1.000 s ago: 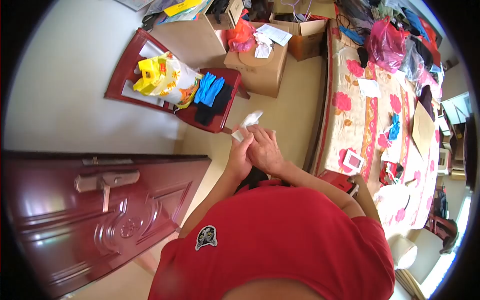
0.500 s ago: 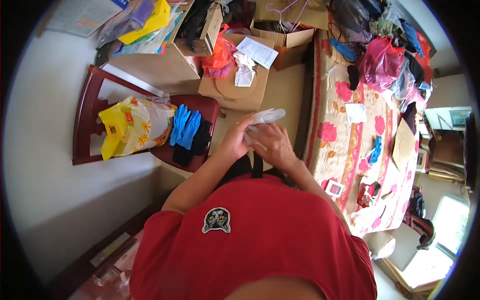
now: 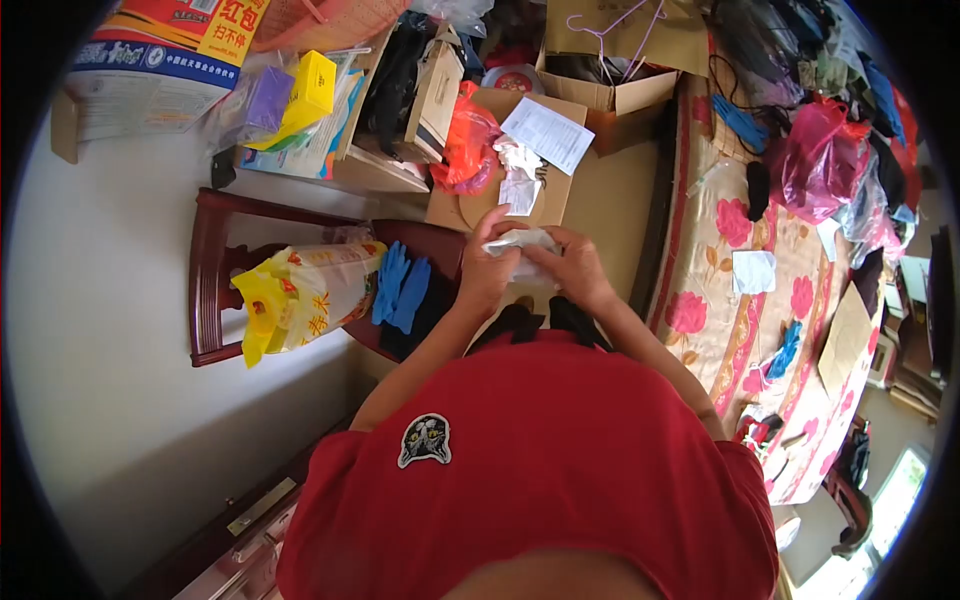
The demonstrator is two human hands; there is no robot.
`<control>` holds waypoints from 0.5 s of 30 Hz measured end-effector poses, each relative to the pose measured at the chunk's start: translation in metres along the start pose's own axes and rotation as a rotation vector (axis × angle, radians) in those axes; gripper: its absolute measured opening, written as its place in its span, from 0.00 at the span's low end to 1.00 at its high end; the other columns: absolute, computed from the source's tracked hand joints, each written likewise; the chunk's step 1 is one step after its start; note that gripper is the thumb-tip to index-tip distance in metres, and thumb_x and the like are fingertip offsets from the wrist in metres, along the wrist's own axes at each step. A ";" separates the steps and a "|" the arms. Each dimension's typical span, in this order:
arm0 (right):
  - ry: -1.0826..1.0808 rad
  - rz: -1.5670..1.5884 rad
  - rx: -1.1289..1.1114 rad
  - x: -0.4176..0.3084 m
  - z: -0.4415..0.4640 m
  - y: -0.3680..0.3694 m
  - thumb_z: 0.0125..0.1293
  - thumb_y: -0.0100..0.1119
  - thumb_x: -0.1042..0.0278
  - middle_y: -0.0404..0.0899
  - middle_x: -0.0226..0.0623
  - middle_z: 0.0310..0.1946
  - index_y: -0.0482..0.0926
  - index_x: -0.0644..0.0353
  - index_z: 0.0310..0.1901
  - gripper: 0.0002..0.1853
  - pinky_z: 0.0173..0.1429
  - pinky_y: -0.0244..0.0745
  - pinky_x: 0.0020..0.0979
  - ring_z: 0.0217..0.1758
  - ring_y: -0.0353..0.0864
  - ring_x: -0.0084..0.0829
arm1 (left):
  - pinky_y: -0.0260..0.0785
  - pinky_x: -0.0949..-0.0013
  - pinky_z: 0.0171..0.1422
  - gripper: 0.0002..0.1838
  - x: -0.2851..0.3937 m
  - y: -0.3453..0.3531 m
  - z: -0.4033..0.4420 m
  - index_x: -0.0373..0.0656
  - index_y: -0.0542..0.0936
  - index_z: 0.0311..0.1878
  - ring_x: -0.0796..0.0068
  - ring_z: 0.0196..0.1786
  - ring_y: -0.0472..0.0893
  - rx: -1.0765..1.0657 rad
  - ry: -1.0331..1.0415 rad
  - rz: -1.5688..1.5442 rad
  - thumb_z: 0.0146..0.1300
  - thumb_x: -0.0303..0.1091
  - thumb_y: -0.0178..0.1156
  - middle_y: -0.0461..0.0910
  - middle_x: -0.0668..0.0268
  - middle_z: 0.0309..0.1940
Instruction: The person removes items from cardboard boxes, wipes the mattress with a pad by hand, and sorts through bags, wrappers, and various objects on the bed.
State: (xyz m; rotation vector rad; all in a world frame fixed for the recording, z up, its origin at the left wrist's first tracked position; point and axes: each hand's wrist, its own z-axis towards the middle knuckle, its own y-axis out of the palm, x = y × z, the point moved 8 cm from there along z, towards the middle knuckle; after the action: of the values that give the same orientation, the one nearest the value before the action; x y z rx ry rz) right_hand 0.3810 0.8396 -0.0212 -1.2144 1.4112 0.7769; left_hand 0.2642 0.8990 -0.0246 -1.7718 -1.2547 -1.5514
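Observation:
A thin, whitish, see-through piece of soft material (image 3: 524, 241) is bunched between my two hands in front of my waist; its exact kind does not show. My left hand (image 3: 486, 272) is closed on its left side, with fingers partly behind it. On its right side my right hand (image 3: 580, 270) pinches it between thumb and fingers. Left of my left hand, blue gloves (image 3: 402, 287) lie on a dark red chair (image 3: 418, 237), beside a yellow printed plastic bag (image 3: 310, 300). A black cloth lies under the gloves.
Ahead stands a cardboard box (image 3: 560, 190) bearing a printed paper (image 3: 548, 134), crumpled white paper and an orange-red bag (image 3: 468, 145). To the right is a bed with a flowered cover (image 3: 690, 350), holding bags, papers and a blue bundle (image 3: 785, 350). An open carton (image 3: 640, 90) stands farther back.
The view has shifted, so the surroundings sit lower and farther right. My hands have moved apart a little, and the whitish material now spreads between them rather than sticking out beyond the fingers.

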 end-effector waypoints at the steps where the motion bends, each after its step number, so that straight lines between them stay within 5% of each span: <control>1: -0.036 -0.013 0.034 -0.003 0.007 0.004 0.56 0.62 0.69 0.80 0.39 0.27 0.77 0.66 0.44 0.16 0.36 0.73 0.27 0.29 0.78 0.24 | 0.67 0.74 0.52 0.31 -0.003 -0.007 0.005 0.45 0.64 0.61 0.76 0.46 0.74 0.076 0.000 -0.006 0.51 0.15 0.48 0.73 0.65 0.44; 7: -0.440 -0.368 0.230 -0.006 0.051 0.025 0.53 0.58 0.72 0.78 0.48 0.30 0.77 0.63 0.36 0.08 0.33 0.75 0.38 0.31 0.80 0.46 | 0.67 0.69 0.55 0.22 -0.018 0.008 0.013 0.43 0.62 0.60 0.71 0.50 0.73 0.265 -0.318 -0.480 0.62 0.27 0.51 0.72 0.66 0.47; 11: -0.494 -0.408 0.004 0.015 0.069 0.061 0.51 0.58 0.70 0.77 0.46 0.29 0.77 0.60 0.39 0.12 0.38 0.74 0.41 0.33 0.78 0.47 | 0.70 0.65 0.48 0.21 -0.082 -0.041 0.049 0.46 0.64 0.57 0.69 0.48 0.74 0.367 -0.360 -0.756 0.60 0.26 0.51 0.72 0.64 0.44; 13: -0.643 -0.313 -0.077 0.001 0.073 0.068 0.50 0.58 0.68 0.76 0.45 0.29 0.76 0.59 0.41 0.14 0.43 0.73 0.42 0.37 0.77 0.48 | 0.72 0.63 0.47 0.13 -0.103 -0.064 0.061 0.38 0.71 0.46 0.66 0.43 0.77 0.323 -0.439 -0.819 0.55 0.22 0.49 0.74 0.62 0.41; 15: -0.406 -0.340 -0.171 0.021 0.105 0.074 0.51 0.57 0.70 0.75 0.47 0.40 0.76 0.57 0.46 0.17 0.51 0.70 0.42 0.47 0.74 0.46 | 0.72 0.62 0.47 0.11 -0.097 -0.088 0.068 0.35 0.73 0.41 0.65 0.42 0.78 0.405 -0.325 -0.688 0.53 0.21 0.48 0.75 0.61 0.39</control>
State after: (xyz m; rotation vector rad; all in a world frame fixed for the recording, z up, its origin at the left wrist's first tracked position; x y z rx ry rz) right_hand 0.3439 0.9517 -0.0759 -1.2956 0.7967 0.8562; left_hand 0.2297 0.9652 -0.1522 -1.4275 -2.3301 -1.1973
